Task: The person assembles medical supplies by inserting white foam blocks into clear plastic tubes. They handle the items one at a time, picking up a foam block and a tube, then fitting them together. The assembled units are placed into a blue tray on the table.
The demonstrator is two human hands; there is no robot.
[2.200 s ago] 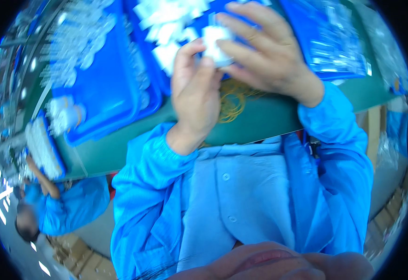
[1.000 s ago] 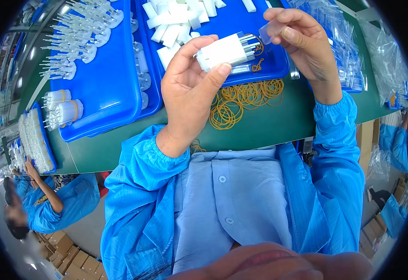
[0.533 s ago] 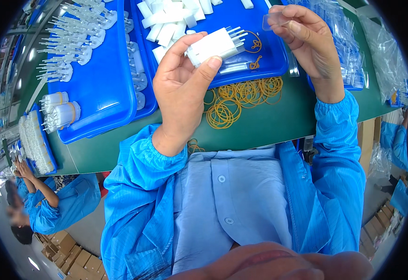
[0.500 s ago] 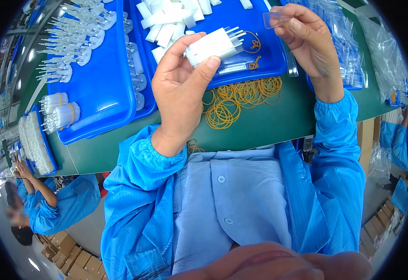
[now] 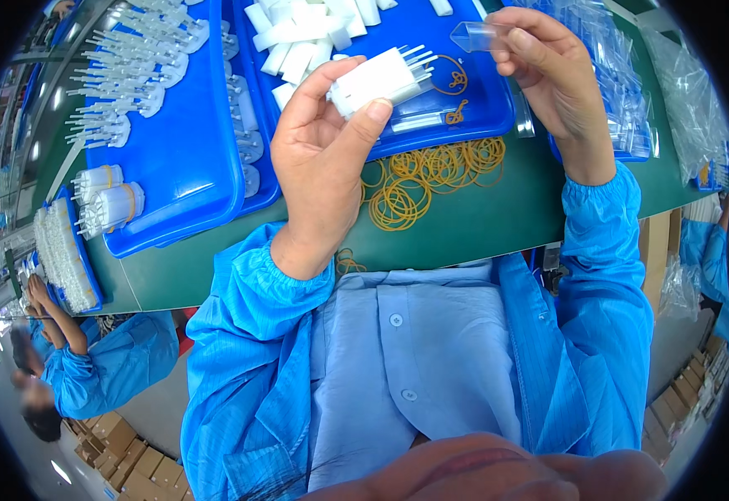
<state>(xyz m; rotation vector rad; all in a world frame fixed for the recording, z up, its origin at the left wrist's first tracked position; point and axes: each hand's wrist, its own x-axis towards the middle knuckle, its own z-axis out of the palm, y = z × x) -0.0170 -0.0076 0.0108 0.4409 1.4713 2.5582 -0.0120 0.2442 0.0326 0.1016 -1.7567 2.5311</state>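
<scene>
My left hand [image 5: 331, 142] is closed round a white block with thin pins [image 5: 374, 81]; several pale pins stick out of its right end. Above the right side of the blue tray, my right hand [image 5: 552, 71] pinches a small clear plastic sleeve [image 5: 474, 37] between thumb and fingers. The sleeve is apart from the block, to its right. Beneath the two hands lies a blue tray [image 5: 485, 125] with white foam-like strips [image 5: 306, 29] piled at its far end. A knotted rubber band [image 5: 454, 77] is in the tray beside the pins.
Yellow rubber bands [image 5: 431, 179] lie on the green table [image 5: 297, 250] in front of the tray. A second blue tray [image 5: 172, 175] on the left holds pinned pieces. Banded bundles [image 5: 114, 204] stand near its corner. Clear plastic sleeves [image 5: 602, 83] fill a tray at right. A co-worker [image 5: 114, 367] sits at left.
My right hand has turned the clear sleeve, so its open end now shows, and has shifted it slightly left. The left hand and the block have hardly moved.
</scene>
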